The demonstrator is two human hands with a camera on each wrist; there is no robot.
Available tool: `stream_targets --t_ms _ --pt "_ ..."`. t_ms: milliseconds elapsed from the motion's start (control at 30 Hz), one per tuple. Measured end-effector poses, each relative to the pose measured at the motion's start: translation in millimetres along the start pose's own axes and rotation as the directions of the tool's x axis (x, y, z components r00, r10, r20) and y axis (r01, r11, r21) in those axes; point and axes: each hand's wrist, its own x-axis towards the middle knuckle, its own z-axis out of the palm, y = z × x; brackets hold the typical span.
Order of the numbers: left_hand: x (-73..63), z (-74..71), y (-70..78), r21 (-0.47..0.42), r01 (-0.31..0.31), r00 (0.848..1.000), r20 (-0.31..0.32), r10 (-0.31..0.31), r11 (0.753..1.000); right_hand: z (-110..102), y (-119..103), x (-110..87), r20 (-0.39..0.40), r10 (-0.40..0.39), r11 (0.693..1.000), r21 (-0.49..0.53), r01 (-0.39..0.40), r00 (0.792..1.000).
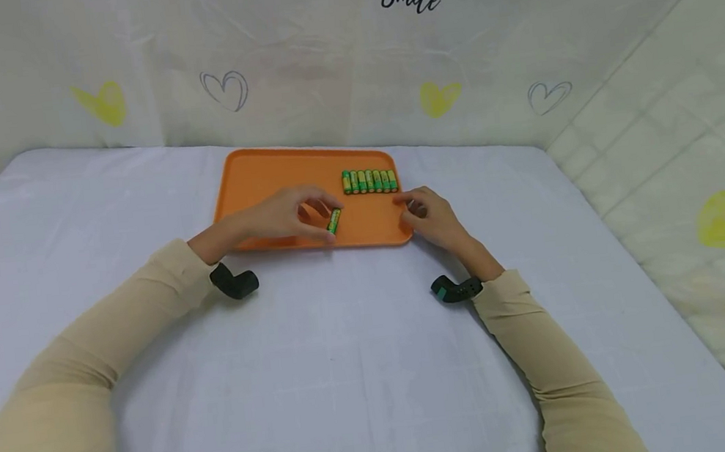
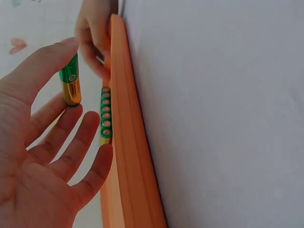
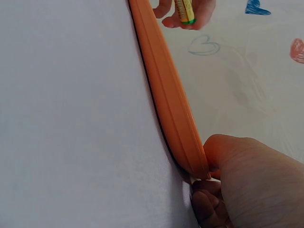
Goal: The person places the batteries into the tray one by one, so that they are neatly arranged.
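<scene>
My left hand (image 1: 284, 213) is over the orange tray (image 1: 283, 162) and pinches one green-and-gold battery (image 2: 71, 81) between thumb and fingertips. In the left wrist view the battery stands nearly upright, with the remaining fingers (image 2: 80, 142) spread. Several matching batteries (image 1: 369, 181) form a tight side-by-side row near the tray's right end. At the tray's right edge, my right hand (image 1: 436, 220) grips the rim, thumb on one side and curled fingers (image 3: 204, 204) on the other. Part of those fingers is hidden in the right wrist view.
A white cloth (image 1: 337, 361) covers the table under the tray. Behind it hangs a pale backdrop (image 1: 318, 54) with printed hearts and the word Smile. Dark wrist devices sit at the left cuff (image 1: 234, 281) and right cuff (image 1: 457, 288).
</scene>
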Motion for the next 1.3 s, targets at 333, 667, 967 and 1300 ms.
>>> stream_targets --t_ms 333,667,967,1300 --pt "23.9 -11.9 -16.5 -0.041 0.093 0.995 -0.033 -0.095 0.995 -0.9 2.1 -0.7 0.002 -0.008 1.000 -0.001 0.008 1.000" --pt "38.1 -19.4 -18.5 -0.027 0.137 0.986 -0.093 -0.139 0.990 -2.4 1.8 0.8 -0.003 -0.012 1.000 0.009 0.012 1.000" --pt "50.0 -22.5 -21.7 -0.037 0.152 0.982 -0.105 -0.155 0.988 -2.4 3.5 0.2 -0.001 0.000 1.000 0.001 0.000 1.000" --pt "59.1 -29.4 -24.0 0.004 0.204 0.975 -0.093 -0.202 0.979 -0.7 3.3 1.1 0.002 0.001 1.000 0.001 -0.001 1.000"
